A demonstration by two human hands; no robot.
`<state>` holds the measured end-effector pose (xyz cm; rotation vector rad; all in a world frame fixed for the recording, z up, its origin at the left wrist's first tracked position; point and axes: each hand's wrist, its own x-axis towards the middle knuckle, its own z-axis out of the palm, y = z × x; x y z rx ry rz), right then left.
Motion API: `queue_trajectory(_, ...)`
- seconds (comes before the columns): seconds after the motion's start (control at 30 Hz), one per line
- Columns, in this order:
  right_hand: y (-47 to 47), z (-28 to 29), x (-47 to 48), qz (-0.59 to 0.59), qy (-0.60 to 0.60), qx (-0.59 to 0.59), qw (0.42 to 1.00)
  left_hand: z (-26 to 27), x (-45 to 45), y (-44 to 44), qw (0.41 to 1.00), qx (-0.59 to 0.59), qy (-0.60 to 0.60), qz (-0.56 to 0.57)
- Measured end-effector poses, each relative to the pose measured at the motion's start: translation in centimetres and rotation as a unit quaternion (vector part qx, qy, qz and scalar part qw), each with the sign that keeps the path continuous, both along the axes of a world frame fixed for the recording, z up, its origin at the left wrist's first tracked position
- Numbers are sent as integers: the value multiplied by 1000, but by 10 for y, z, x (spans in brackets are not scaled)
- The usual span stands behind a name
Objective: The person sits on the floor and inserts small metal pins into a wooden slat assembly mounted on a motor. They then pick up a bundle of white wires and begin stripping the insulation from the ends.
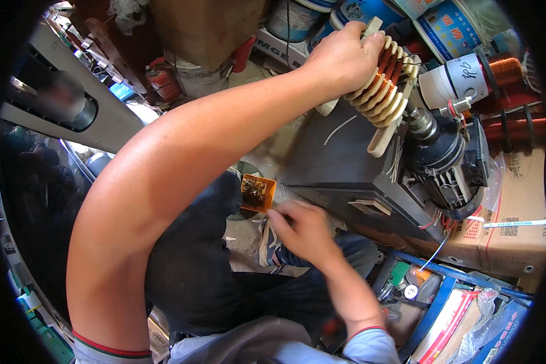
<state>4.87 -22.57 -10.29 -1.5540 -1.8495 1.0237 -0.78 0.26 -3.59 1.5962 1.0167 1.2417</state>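
My left hand (346, 57) grips the upper end of a winding former (382, 86), a stack of pale wavy-edged discs between bars with copper wire coils wound in its grooves. The former sits on the shaft of a black electric motor (437, 154) on a dark metal cabinet. Lower down, my right hand (302, 227) is blurred and curled, its fingertips beside an orange-yellow plastic box (269, 193) that holds thin dark pieces. Whether anything is between those fingers cannot be told.
Spools of copper wire (505, 70) and blue-labelled buckets (450, 29) stand behind the motor. A blue metal frame (432, 309) with boxes and plastic wrap is at lower right. A red fire extinguisher (164, 82) and a cardboard box (204, 27) are at upper left.
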Motion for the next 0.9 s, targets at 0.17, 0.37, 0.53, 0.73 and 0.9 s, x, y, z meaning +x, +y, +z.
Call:
queue_trajectory(0.17,23,-208,-26,-37,-233,-139,962,3,0,-3,1000,-12,7,-7)
queue_trajectory(0.37,40,-248,-53,48,-354,-222,907,-3,-3,-4,1000,20,11,13)
queue_trajectory(0.53,45,-246,-59,63,-340,-207,915,0,-5,-4,1000,6,3,12)
queue_trajectory(0.73,32,-233,-48,7,-314,-169,934,3,-3,-5,1000,-17,8,6)
queue_trajectory(0.9,19,-230,-29,-73,-185,-124,972,3,1,-3,1000,-8,13,5)
